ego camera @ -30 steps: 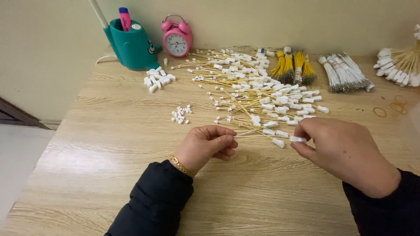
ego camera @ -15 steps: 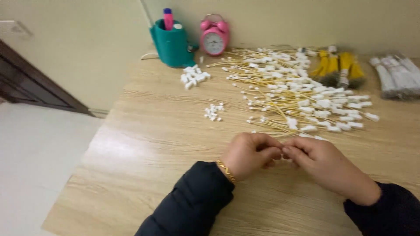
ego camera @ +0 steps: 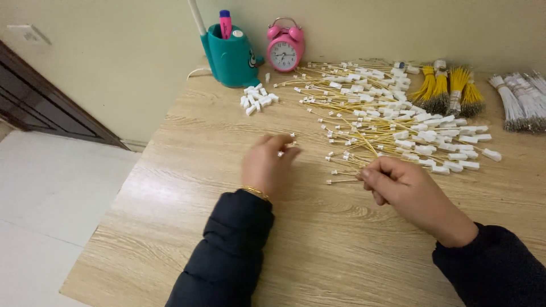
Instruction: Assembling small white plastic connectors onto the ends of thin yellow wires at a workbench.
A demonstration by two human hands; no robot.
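My left hand [ego camera: 266,166] lies palm down on the wooden table [ego camera: 318,250], its fingertips over a small scatter of tiny white connectors [ego camera: 294,143]. Whether it pinches one I cannot tell. My right hand [ego camera: 405,190] is closed on a thin yellow wire [ego camera: 341,181] with a white tip pointing left, at the near edge of a big spread of yellow wires with white plugs [ego camera: 392,122]. The two hands are apart, about a hand's width between them.
At the back stand a teal pen holder [ego camera: 230,57] and a pink alarm clock [ego camera: 285,50], with a heap of white connectors [ego camera: 257,99] before them. Tied yellow wire bundles [ego camera: 449,91] and white wire bundles [ego camera: 520,102] lie at the back right. The table's left edge drops to a pale floor [ego camera: 51,193].
The hands, joined together half a second ago, have parted. My left hand has moved up and left onto the small connectors; my right hand stays by the wire spread with a wire.
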